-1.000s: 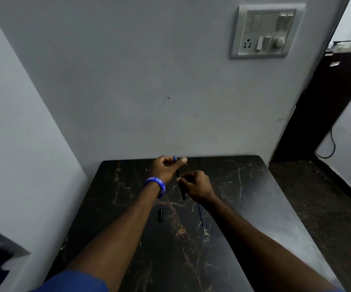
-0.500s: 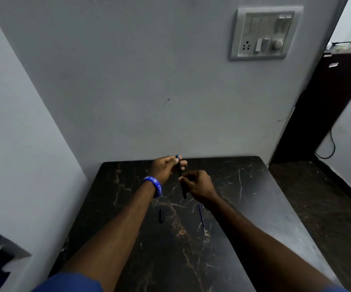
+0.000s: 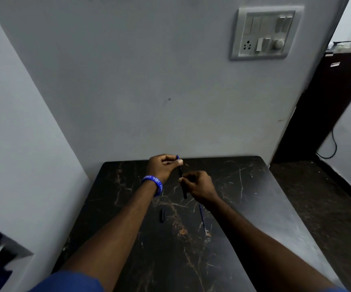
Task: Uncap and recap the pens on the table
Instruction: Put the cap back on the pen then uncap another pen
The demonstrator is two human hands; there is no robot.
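Observation:
Both hands hold one thin dark pen (image 3: pixel 183 187) above the far part of the black marble table (image 3: pixel 244 207). My left hand (image 3: pixel 163 166), with a blue wristband, pinches the pen's upper end, where a blue tip shows. My right hand (image 3: pixel 198 184) grips the pen's middle, its lower end sticking out below. A short black cap (image 3: pixel 162 216) lies on the table under my left forearm. A thin blue refill-like stick (image 3: pixel 203 218) lies on the table by my right forearm.
The table stands in a corner against grey walls, with a switchboard (image 3: pixel 265 32) high on the back wall. A dark cabinet (image 3: pixel 334 102) stands to the right, and dark floor lies beside the table's right edge.
The hands have barely shifted. My left thumb and fingers have closed a little tighter around the pen's upper end. The cap and the blue stick lie where they were.

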